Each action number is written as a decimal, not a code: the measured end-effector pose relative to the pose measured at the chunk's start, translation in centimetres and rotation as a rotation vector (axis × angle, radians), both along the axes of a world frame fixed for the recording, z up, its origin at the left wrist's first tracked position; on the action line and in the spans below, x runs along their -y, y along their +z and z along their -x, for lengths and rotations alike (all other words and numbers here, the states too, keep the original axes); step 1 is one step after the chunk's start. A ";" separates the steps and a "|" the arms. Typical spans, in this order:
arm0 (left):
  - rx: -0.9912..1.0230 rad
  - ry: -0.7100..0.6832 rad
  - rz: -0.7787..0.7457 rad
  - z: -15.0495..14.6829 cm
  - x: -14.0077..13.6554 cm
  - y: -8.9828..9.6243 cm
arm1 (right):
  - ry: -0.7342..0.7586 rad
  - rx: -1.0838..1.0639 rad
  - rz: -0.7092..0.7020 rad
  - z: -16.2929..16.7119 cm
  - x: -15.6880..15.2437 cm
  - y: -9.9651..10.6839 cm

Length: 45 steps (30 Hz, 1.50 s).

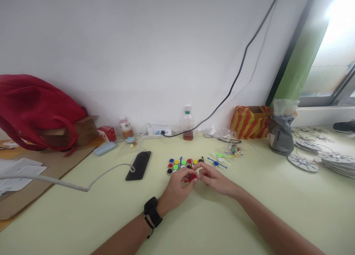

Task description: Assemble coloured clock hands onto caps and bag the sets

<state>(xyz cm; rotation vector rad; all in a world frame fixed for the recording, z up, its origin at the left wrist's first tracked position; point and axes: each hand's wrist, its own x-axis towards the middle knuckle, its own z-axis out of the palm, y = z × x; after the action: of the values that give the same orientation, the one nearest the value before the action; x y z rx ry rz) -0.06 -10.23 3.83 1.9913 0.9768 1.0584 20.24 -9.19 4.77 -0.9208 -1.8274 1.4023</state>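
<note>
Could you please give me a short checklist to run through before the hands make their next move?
1. Small red plastic piece gripped: ok, pinched in the left hand.
2. Right hand at the piece: ok, its fingertips are close by; firm contact, cannot tell.
3. Small round multicoloured plastic discs all in sight: not ok, the hands hide part of the group.
4. Blue arrow-ended plastic pointer free of the hands: ok, beyond the right hand.
5. Clear white-capped bottle upright: ok, standing near the wall.
</note>
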 end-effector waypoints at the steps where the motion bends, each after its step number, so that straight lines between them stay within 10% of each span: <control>1: 0.001 0.001 0.002 0.0 0.0 0.0 | 0.003 -0.003 -0.002 0.0 0.0 0.0; 45: -0.029 0.007 -0.021 0.1 0.1 0.3 | 0.020 -0.034 0.058 -0.1 0.1 0.3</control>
<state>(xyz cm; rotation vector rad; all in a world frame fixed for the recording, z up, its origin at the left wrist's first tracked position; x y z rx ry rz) -0.16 -10.32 4.18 2.0264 0.9919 1.0499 20.30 -9.30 5.04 -0.9044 -1.7833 1.4817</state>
